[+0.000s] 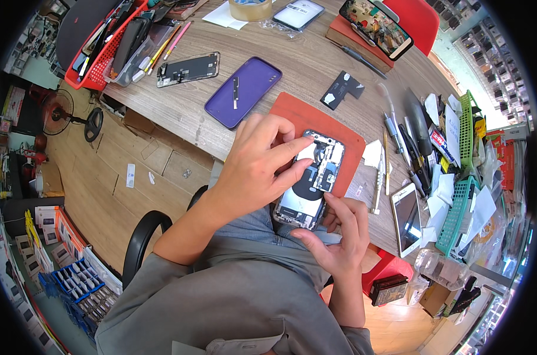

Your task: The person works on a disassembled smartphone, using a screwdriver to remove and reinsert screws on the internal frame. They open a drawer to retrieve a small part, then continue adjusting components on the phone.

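Note:
An opened phone (300,205), its inner parts bare, lies tilted at the table's near edge, partly over an orange-red mat (350,155). My left hand (258,163) reaches over its upper left side. The thumb and index finger are curled over the inner parts, their tips a little apart; anything small between them is hidden. With its thumb at the bottom corner and fingers along the right edge, my right hand (344,235) grips the phone. A purple phone back case (254,89) with a thin dark strip on it lies beyond my left hand.
A detached screen (188,70) and a black bracket-like part (342,90) lie on the table. A propped phone (378,26) stands at the back. Screwdrivers (379,183), a white phone (406,219) and green baskets (456,216) crowd the right. A red basket (106,50) stands far left.

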Tool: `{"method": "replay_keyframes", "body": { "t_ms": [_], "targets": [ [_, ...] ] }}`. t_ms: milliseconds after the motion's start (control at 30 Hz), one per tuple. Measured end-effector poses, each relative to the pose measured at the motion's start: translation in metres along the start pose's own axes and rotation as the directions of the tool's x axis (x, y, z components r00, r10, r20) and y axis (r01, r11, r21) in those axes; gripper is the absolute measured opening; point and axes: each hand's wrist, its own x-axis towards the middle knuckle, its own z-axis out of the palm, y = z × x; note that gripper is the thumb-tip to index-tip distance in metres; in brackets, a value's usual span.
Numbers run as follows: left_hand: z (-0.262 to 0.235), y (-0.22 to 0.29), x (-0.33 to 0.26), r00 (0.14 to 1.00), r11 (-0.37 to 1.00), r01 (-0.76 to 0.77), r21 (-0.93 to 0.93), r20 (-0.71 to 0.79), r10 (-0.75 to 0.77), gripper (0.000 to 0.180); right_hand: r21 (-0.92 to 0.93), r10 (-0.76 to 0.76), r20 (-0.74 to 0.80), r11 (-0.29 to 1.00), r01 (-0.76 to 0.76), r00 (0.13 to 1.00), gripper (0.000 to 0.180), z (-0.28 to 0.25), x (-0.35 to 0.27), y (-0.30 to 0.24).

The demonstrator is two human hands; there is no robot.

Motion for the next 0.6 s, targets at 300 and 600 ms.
{"method": "replay_keyframes", "body": {
  "t_ms": [300,600],
  "targets": [
    [-0.002,0.0003,-0.0019,0.998,0.995,-0.045,0.09,0.048,0.04,0.036,0.005,-0.01,-0.003,1.0,0.01,1.0,0.087,0.0002,0.002,-0.0014],
    [-0.0037,0.0038,-0.0009,0.999,0.999,0.013,0.051,0.052,-0.016,0.039,0.005,-0.005,-0.008,1.0,0.005,1.0,0.087,0.0011,0.0003,-0.0008]
  ]
}}
